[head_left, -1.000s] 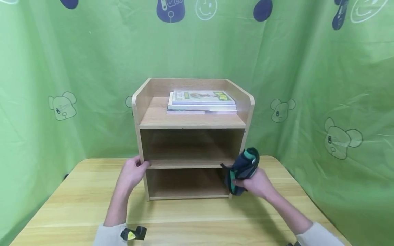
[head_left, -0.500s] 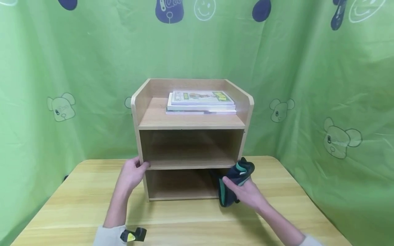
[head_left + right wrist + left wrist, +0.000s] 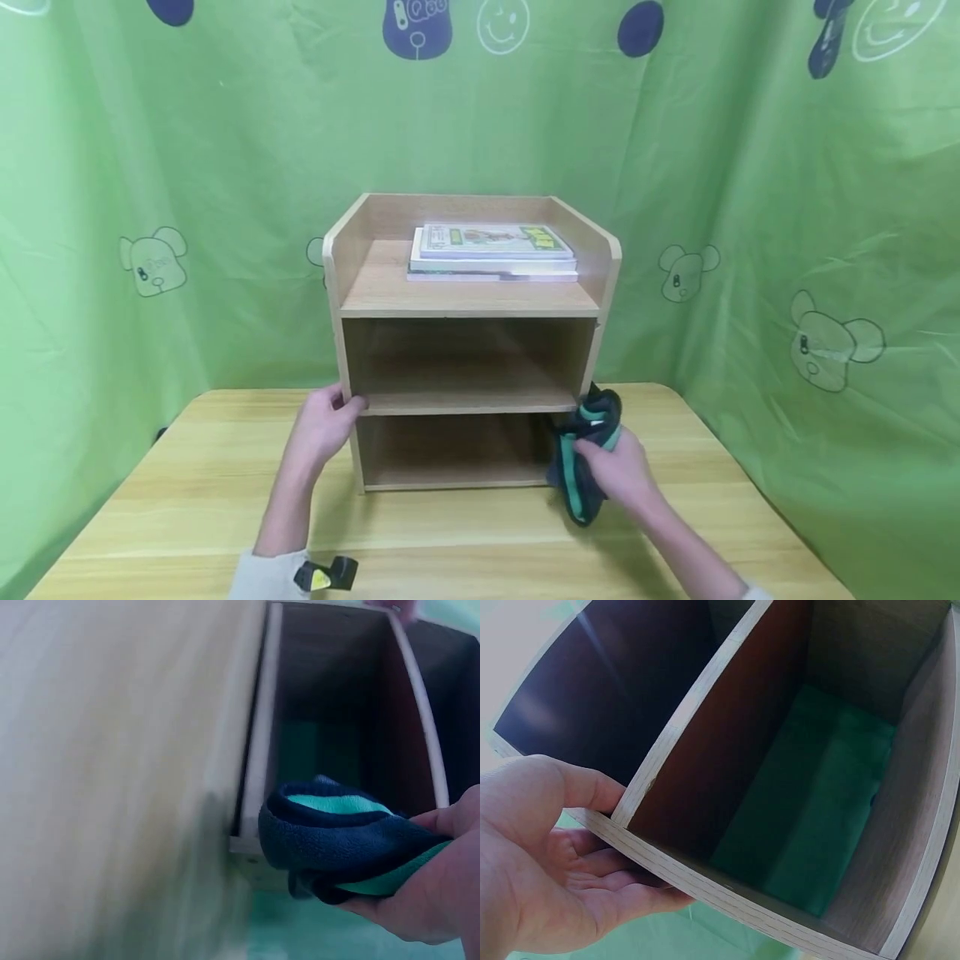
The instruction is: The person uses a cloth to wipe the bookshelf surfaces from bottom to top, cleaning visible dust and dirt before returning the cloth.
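Observation:
A small wooden shelf unit [image 3: 468, 312] stands on the table, with an upper tray and two open compartments below. My left hand [image 3: 324, 423] grips its left side panel at the middle board; in the left wrist view the thumb lies inside and the fingers outside the panel [image 3: 705, 881]. Bunched in my right hand [image 3: 621, 468] is a dark navy cloth [image 3: 581, 454] with teal parts. The cloth is at the front edge of the right side panel, beside the lower compartment, as the right wrist view shows the cloth [image 3: 337, 832] over that corner.
Several thin books [image 3: 491, 250] lie stacked in the upper tray. The light wooden table [image 3: 420, 542] reaches out around the unit. A green patterned curtain [image 3: 247, 125] hangs behind and at both sides.
My right hand has moved the cloth left and down toward the lower compartment's right front, then slightly back to the right. The left hand keeps its place on the panel.

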A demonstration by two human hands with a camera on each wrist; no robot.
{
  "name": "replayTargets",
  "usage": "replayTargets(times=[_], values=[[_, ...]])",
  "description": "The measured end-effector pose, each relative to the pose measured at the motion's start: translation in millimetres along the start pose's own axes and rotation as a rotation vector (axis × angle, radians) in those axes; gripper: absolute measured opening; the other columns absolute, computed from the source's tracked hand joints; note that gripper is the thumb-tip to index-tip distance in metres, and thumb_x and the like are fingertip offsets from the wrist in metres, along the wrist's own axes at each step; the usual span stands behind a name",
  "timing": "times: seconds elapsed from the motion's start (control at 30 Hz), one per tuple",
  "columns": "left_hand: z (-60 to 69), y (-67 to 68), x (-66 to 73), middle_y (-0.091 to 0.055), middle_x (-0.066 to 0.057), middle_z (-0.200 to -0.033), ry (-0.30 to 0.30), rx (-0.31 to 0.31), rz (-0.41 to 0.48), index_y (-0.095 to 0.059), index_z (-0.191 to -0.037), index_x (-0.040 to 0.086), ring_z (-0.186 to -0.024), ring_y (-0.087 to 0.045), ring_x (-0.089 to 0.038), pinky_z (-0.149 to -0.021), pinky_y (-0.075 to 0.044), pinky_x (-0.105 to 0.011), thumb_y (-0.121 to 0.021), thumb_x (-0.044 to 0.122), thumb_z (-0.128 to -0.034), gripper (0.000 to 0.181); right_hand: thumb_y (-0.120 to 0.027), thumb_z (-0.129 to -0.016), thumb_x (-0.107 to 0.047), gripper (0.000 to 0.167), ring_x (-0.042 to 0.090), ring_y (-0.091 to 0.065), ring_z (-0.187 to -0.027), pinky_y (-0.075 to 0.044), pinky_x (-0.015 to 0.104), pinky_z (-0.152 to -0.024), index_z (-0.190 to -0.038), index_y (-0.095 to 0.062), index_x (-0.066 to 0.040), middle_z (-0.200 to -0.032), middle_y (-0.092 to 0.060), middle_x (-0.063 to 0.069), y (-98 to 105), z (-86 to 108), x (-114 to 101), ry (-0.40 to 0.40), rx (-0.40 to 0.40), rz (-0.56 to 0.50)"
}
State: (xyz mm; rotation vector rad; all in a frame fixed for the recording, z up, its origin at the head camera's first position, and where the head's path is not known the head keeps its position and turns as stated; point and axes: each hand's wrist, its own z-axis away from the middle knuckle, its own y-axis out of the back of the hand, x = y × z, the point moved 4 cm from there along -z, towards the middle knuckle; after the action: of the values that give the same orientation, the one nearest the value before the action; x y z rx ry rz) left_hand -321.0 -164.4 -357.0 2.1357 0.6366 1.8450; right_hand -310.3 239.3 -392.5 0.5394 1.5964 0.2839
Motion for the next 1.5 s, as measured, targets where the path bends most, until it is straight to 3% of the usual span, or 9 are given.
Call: replayTargets(times=[0.13,0.23,0.37,0.43,0.6,0.8,1.07,1.33,1.5], values=[[-1.4,-0.2,1.2,-0.043,-0.003,-0.071,-0.007,0.001,0.003,-0.066,-0.101,0.0,-0.069,-0.043,-0.019,-0.06,-0.04,-0.032,-0.057,0.019,-0.0967,0.022,-0.068,-0.094,-0.028,0.044,0.017,-0.067,-0.091,-0.054,0.032,-0.082,-0.124,-0.059,0.003,-0.107,-0.072,0.013,32.1,-6.1,-12.5,-0.062,-0.039,-0.06],[-2.1,-0.3,1.4,-0.044,-0.003,-0.072,-0.008,0.008,-0.007,-0.067,-0.104,0.0,-0.072,-0.045,-0.02,-0.062,-0.041,-0.032,-0.056,0.02,-0.0965,0.024,-0.07,-0.093,-0.038,0.058,0.023,-0.066,-0.102,-0.048,0.045,-0.099,-0.134,-0.054,0.0,-0.115,-0.071,0.013,59.2,-13.0,-32.2,-0.07,-0.054,-0.074],[-1.8,-0.5,1.1,-0.046,-0.004,-0.073,-0.007,0.012,-0.021,-0.067,-0.103,0.001,-0.076,-0.047,-0.021,-0.065,-0.042,-0.032,-0.056,0.02,-0.0965,0.023,-0.069,-0.093,-0.046,0.071,0.035,-0.057,-0.124,-0.028,0.065,-0.114,-0.144,-0.046,-0.003,-0.137,-0.061,0.021,88.8,-22.8,-70.5,-0.025,-0.035,-0.105],[-1.6,-1.0,1.1,-0.045,-0.004,-0.073,-0.003,0.009,-0.019,-0.066,-0.099,0.001,-0.073,-0.046,-0.021,-0.063,-0.041,-0.032,-0.057,0.021,-0.0966,0.022,-0.068,-0.094,-0.044,0.067,0.034,-0.054,-0.128,-0.025,0.064,-0.117,-0.145,-0.047,-0.006,-0.142,-0.055,0.021,100.1,-26.9,-92.3,0.013,-0.014,-0.143],[-0.8,-1.8,1.8,-0.045,-0.003,-0.072,-0.002,-0.001,-0.012,-0.066,-0.101,0.001,-0.072,-0.045,-0.02,-0.063,-0.042,-0.031,-0.057,0.02,-0.0971,0.022,-0.071,-0.094,-0.036,0.044,0.02,-0.056,-0.118,-0.028,0.055,-0.119,-0.129,-0.056,-0.014,-0.124,-0.061,0.002,118.8,-32.2,-141.1,0.104,0.056,-0.226],[-1.5,-1.7,2.0,-0.046,-0.003,-0.073,0.0,0.001,0.001,-0.068,-0.111,0.0,-0.072,-0.046,-0.021,-0.065,-0.043,-0.032,-0.056,0.02,-0.0974,0.027,-0.067,-0.097,-0.031,0.037,0.018,-0.055,-0.115,-0.035,0.048,-0.111,-0.128,-0.058,-0.013,-0.117,-0.061,-0.004,118.3,-32.4,-174.3,0.202,0.05,-0.199],[-1.0,-1.2,0.0,-0.045,-0.003,-0.071,0.01,0.011,0.002,-0.067,-0.105,0.0,-0.068,-0.044,-0.019,-0.061,-0.042,-0.032,-0.056,0.02,-0.0974,0.024,-0.064,-0.098,-0.024,0.037,0.015,-0.062,-0.102,-0.041,0.037,-0.096,-0.128,-0.055,-0.004,-0.112,-0.064,0.0,105.5,-33.1,-155.7,0.209,-0.084,-0.083],[0.9,-0.2,0.0,-0.047,-0.003,-0.072,0.02,0.013,-0.004,-0.066,-0.102,0.001,-0.07,-0.047,-0.02,-0.062,-0.044,-0.032,-0.056,0.021,-0.0978,0.023,-0.068,-0.091,-0.016,0.042,0.023,-0.071,-0.091,-0.055,0.033,-0.084,-0.126,-0.059,0.006,-0.116,-0.069,0.023,78.0,-22.0,-117.3,0.151,-0.088,-0.009],[0.7,-1.0,0.6,-0.047,-0.003,-0.072,0.023,0.011,-0.02,-0.066,-0.105,0.001,-0.071,-0.047,-0.02,-0.063,-0.043,-0.031,-0.055,0.022,-0.0982,0.025,-0.066,-0.091,-0.016,0.042,0.022,-0.071,-0.091,-0.055,0.032,-0.082,-0.126,-0.058,0.007,-0.116,-0.069,0.023,61.8,-20.4,-88.1,0.091,-0.115,-0.037]])
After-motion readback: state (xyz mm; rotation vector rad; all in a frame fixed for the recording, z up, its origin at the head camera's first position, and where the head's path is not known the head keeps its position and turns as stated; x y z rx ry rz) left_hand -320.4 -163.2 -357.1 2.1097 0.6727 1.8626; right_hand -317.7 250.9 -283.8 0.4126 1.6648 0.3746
